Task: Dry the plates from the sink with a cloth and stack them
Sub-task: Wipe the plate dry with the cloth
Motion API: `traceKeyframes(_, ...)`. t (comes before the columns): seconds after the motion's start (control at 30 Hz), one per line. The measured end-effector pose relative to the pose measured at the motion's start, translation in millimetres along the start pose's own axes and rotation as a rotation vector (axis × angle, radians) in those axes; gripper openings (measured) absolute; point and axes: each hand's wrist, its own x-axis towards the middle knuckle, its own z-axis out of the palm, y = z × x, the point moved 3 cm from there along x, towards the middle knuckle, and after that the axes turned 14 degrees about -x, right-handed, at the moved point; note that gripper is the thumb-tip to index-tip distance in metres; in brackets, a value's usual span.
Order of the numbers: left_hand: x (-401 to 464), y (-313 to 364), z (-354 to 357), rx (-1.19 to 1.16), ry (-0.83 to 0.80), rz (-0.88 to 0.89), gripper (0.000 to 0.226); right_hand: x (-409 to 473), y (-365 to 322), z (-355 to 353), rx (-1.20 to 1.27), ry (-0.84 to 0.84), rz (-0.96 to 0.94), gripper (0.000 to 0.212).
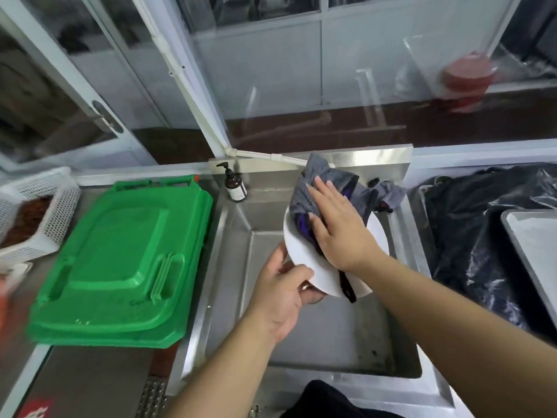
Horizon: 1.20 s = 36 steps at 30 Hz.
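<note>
Your left hand (281, 292) grips the near-left rim of a white plate (304, 251), thumb lying over the top face and fingers curled underneath, so that hand is closed on the plate. You hold the plate tilted above the steel sink (316, 336), toward the far right part of the basin, not resting on the bottom.

Your right hand (340, 233) lies flat with the fingers spread and stretched out, palm down, pressing a grey cloth (319, 188) with dark purple patches against the plate's upper face. The cloth bunches up past your fingertips toward the far rim of the plate, spills over the sink's far right edge, and a dark strip of it hangs off the near side of the plate under your wrist.

At the sink's far left corner a brown pump bottle (234, 184) stands upright. Left of the sink, on the table, a green plastic lid (120, 260) lies flat, and further left a white perforated basket (39, 212) holds something reddish brown. Right of the sink, black plastic sheeting (470, 230) is crumpled over the surface, with the corner of a grey tray (533, 236) resting on it at the right edge.
</note>
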Motion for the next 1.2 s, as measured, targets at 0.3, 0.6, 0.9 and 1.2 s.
traceKeyframes(0.3, 22.6, 36.4, 12.2, -0.069, 0.046, 0.149, 0.064, -2.4, 0.2, -5.8, 0.041, -0.057, 0.393, 0.057)
traceKeyframes(0.6, 23.1, 52.7, -16.4, -0.002, 0.017, 0.045, 0.060, -31.7, -60.7, 16.7, 0.467, -0.049, 0.341, 0.050)
traceKeyframes(0.9, 0.3, 58.2, -25.4, -0.051, -0.055, -0.016, 0.052, 13.4, -60.3, -3.3, 0.272, -0.023, 0.041, 0.063)
traceKeyframes(1.2, -15.3, 61.8, -23.0, -0.082, -0.082, 0.020, 0.052, 37.3, -38.2, -15.1, 0.013, 0.182, 0.282, 0.068)
